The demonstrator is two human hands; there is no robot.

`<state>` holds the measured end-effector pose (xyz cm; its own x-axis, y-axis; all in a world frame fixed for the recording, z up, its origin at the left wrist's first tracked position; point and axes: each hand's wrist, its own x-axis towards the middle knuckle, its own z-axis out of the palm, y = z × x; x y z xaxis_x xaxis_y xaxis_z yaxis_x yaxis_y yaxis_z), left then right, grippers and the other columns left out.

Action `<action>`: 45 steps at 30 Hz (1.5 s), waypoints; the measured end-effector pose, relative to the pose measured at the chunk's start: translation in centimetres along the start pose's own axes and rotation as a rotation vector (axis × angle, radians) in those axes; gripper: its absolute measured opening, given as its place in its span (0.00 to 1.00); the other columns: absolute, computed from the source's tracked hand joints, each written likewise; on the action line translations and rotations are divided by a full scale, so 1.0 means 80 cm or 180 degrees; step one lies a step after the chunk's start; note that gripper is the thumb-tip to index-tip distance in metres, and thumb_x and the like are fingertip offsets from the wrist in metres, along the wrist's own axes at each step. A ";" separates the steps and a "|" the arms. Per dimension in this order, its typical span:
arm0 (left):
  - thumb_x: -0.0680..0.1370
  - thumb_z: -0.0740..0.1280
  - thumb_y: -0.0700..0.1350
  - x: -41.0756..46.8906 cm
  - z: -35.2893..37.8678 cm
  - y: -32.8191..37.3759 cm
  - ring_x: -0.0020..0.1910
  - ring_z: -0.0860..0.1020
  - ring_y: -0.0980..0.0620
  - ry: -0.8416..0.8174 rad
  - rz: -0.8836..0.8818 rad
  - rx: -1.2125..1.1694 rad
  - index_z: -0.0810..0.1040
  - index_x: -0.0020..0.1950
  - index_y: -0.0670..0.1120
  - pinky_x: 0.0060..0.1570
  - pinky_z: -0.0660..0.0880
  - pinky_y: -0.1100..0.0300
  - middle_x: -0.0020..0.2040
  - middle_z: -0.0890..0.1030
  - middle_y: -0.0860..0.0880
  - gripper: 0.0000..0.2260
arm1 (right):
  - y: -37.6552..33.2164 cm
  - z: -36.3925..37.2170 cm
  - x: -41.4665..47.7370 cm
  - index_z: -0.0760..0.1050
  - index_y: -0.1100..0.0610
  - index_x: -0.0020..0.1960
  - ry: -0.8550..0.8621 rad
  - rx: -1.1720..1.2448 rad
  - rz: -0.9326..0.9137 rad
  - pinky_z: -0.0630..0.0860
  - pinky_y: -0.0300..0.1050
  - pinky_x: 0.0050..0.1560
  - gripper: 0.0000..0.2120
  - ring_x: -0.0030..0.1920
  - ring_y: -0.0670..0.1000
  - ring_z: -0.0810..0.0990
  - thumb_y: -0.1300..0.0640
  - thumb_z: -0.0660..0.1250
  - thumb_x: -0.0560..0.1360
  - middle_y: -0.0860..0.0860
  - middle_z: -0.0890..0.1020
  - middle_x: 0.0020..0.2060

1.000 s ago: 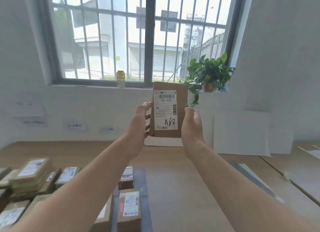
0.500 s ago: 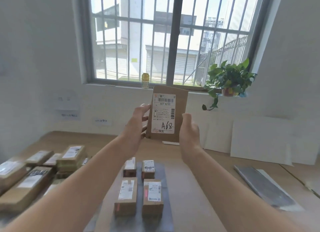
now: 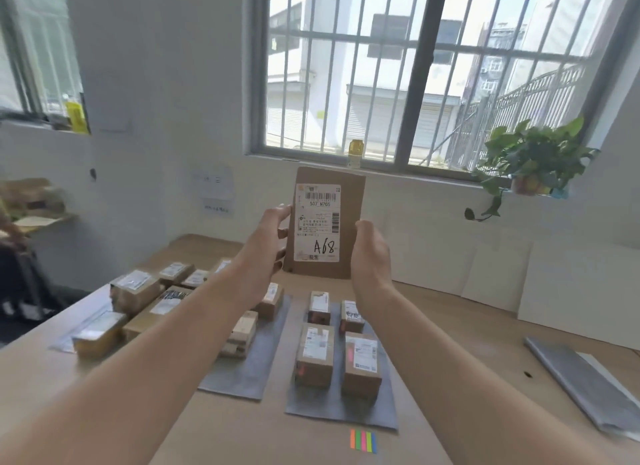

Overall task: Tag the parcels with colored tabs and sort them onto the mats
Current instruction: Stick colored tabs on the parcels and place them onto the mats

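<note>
I hold a flat brown parcel [image 3: 349, 229] upright at chest height, its white label marked "A68" facing me. My left hand [image 3: 266, 242] grips its left edge and my right hand [image 3: 370, 253] grips its right edge. Below on the wooden table lie two grey mats: the left mat [image 3: 249, 371] carries two small parcels, the right mat [image 3: 343, 412] carries several, one with a pink tab. A strip of colored tabs [image 3: 362, 440] lies on the table in front of the right mat.
A heap of untagged parcels [image 3: 138, 291] fills the table's left side. A third grey mat [image 3: 581, 378] lies at the right edge. White boards lean on the back wall, and a potted plant [image 3: 530, 159] sits on the sill.
My view has swung left and down, so both mats and the tab strip show now. The parcel stays upright in both hands at the same height.
</note>
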<state>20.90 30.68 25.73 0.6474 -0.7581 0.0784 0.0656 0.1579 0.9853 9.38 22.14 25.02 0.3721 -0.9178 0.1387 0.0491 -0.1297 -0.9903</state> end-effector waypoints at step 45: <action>0.84 0.53 0.59 0.089 -0.302 -0.337 0.56 0.82 0.43 0.0214 -0.2022 0.0393 0.75 0.65 0.57 0.55 0.77 0.49 0.56 0.80 0.49 0.16 | 0.390 0.262 -0.042 0.83 0.53 0.49 0.0107 -0.0282 0.1704 0.79 0.48 0.52 0.19 0.52 0.50 0.85 0.48 0.55 0.82 0.46 0.88 0.46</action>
<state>42.10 36.28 -3.96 0.5576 -0.6381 -0.5309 0.3661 -0.3850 0.8472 29.13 29.05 -6.39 0.2938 -0.8756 -0.3835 -0.2178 0.3293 -0.9187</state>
